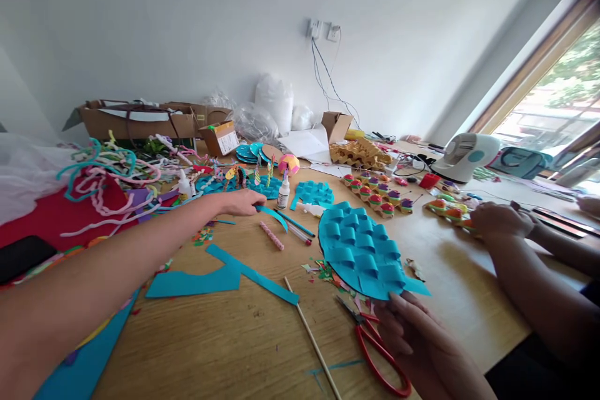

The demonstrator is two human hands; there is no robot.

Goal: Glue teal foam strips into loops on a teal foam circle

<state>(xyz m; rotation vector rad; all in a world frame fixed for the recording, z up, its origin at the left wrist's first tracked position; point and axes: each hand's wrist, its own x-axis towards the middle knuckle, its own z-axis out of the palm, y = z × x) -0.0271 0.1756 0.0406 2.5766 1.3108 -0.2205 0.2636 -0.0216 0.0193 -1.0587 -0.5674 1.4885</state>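
My right hand (415, 331) grips the lower edge of a round blue paper disc (363, 247) covered with rows of raised paper loops. Held between the fingers of my left hand (244, 202), a curved blue paper strip (275, 217) hangs over the table. A white glue bottle (284, 192) stands just right of that hand. Red-handled scissors (379, 350) lie beside my right hand, partly covered by it. Left of them a thin wooden stick (312, 337) touches the end of a cut blue paper piece (201, 283).
Another person's hands (501, 220) work at the right near an egg-carton strip (452, 212). Painted egg-carton cups (375, 194), pens (300, 232) and paper scraps lie mid-table. Pipe cleaners (110, 184) pile up at left; cardboard boxes (135, 122) and a white machine (469, 153) stand farther back.
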